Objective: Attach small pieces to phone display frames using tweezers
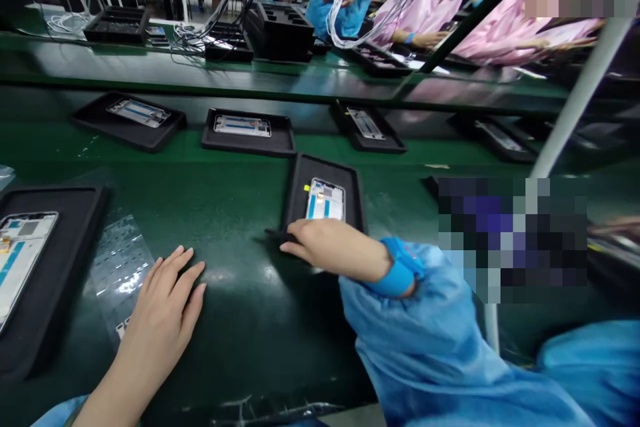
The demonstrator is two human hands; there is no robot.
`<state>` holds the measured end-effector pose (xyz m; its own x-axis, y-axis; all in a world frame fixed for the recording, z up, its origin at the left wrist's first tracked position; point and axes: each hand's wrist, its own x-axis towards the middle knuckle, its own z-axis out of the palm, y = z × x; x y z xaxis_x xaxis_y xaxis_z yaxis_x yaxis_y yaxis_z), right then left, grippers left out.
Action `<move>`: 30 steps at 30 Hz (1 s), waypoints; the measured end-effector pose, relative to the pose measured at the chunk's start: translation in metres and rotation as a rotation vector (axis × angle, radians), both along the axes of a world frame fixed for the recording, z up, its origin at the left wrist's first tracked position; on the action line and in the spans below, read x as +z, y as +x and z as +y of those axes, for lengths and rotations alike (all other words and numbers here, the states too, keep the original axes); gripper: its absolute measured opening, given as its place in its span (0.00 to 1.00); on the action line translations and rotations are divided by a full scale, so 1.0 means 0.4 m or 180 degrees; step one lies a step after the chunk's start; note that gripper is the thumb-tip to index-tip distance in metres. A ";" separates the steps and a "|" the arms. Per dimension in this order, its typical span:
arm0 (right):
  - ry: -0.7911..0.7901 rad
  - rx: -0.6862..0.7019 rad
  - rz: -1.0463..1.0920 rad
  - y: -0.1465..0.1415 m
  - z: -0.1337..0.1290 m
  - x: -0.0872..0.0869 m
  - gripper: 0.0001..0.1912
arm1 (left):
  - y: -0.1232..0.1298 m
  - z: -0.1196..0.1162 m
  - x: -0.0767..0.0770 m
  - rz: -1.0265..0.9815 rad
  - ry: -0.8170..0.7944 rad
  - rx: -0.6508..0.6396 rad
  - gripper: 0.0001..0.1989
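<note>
My left hand (165,303) lies with its fingers spread on the green table, over the edge of a clear plastic sheet (120,260) with small labels. To its left sits a black tray (75,213) holding a phone frame (30,240) with blue strips. My right hand (313,240), its wrist in a blue band, is closed on a thin dark object (277,235); what it is I cannot make out. That hand is above the near part of another black tray (356,193), where a white phone frame (327,197) with a yellow tab is partly covered.
Further black trays (137,140) (213,143) (360,140) with phone frames stand in a row behind. A slanted metal pole (575,100) rises at the right. Across the line, people in blue and pink sleeves handle white cables (335,30) and parts. A blue sleeve (595,360) shows at the right edge.
</note>
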<state>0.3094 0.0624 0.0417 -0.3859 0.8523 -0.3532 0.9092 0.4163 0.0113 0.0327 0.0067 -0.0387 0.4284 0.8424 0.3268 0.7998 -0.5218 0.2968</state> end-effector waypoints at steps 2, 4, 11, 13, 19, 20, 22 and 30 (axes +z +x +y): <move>-0.0084 0.0364 0.0236 -0.073 -0.039 0.004 0.16 | -0.002 -0.003 0.004 -0.0092 -0.0063 -0.0001 0.13; -0.0377 0.0866 0.0490 -0.141 -0.084 0.003 0.17 | -0.005 -0.005 0.009 -0.0212 -0.0124 0.0026 0.14; -0.1575 0.1901 0.1851 -0.256 -0.153 0.006 0.24 | -0.019 -0.005 0.020 -0.0431 -0.0225 0.0156 0.16; -0.1436 0.1170 0.2645 -0.250 -0.112 -0.004 0.25 | -0.023 -0.003 0.018 -0.0443 -0.0216 0.0153 0.16; -0.0716 -0.1589 0.4484 -0.211 0.005 -0.085 0.23 | -0.017 -0.004 0.022 -0.0105 -0.0337 0.0072 0.19; -0.0877 -0.1647 0.4612 -0.206 0.009 -0.097 0.20 | -0.015 -0.004 0.024 -0.0030 -0.0381 -0.0003 0.18; -0.1099 -0.1528 0.4673 -0.201 0.006 -0.116 0.17 | -0.012 -0.006 0.026 0.0084 -0.0459 -0.0109 0.17; -0.0381 -0.0987 0.3766 -0.206 -0.004 -0.144 0.13 | -0.010 -0.003 0.031 0.0141 -0.0520 -0.0121 0.14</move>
<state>0.2271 0.0607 -0.0158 -0.3086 0.9512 -0.0055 0.3940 0.1225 -0.9109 0.0288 0.0054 -0.0265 0.4719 0.8657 0.1670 0.7946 -0.4996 0.3449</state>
